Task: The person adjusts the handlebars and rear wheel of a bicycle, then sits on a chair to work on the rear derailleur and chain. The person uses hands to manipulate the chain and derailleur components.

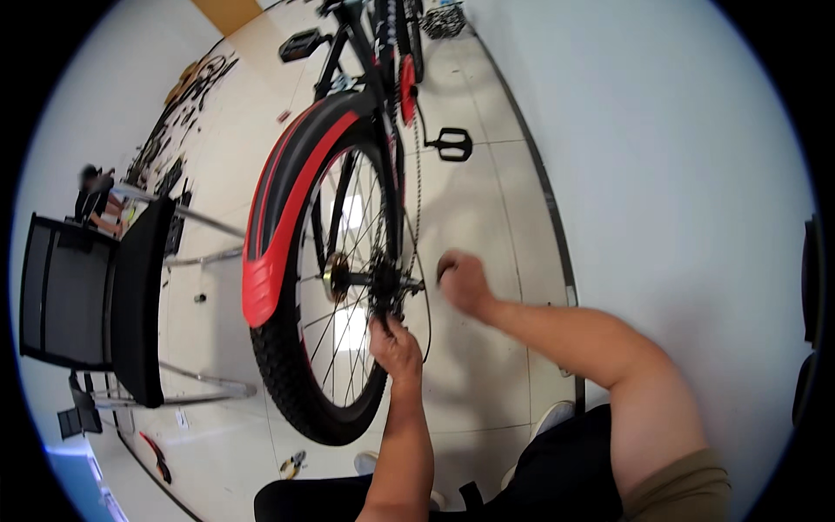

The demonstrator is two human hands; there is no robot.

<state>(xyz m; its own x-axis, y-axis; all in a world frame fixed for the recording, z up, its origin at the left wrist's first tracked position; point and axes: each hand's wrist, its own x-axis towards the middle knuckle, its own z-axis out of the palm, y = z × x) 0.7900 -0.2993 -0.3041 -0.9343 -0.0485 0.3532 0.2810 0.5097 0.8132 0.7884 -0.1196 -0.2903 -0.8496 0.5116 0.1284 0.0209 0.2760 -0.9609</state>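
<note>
In front of me stands a bicycle with a black frame [396,209]. A black and red mudguard [300,165] covers part of its rear wheel [291,383]. My left hand [397,348] is closed on the rear derailleur [389,306], just below the hub [383,278]; its fingertips are partly hidden. To the right of the axle, apart from the bicycle, my right hand [465,283] is curled shut and slightly blurred. Something dark shows at its fingers, too small to name. The chain [417,191] runs forward from the hub toward the red chain guard [408,87].
A crank pedal [454,144] juts out on the right, beside the white wall [661,174]. Black chairs [139,304] stand at the left. Pliers [293,464] lie on the tiled floor near my legs. Loose parts [187,104] and a person [94,196] are farther left.
</note>
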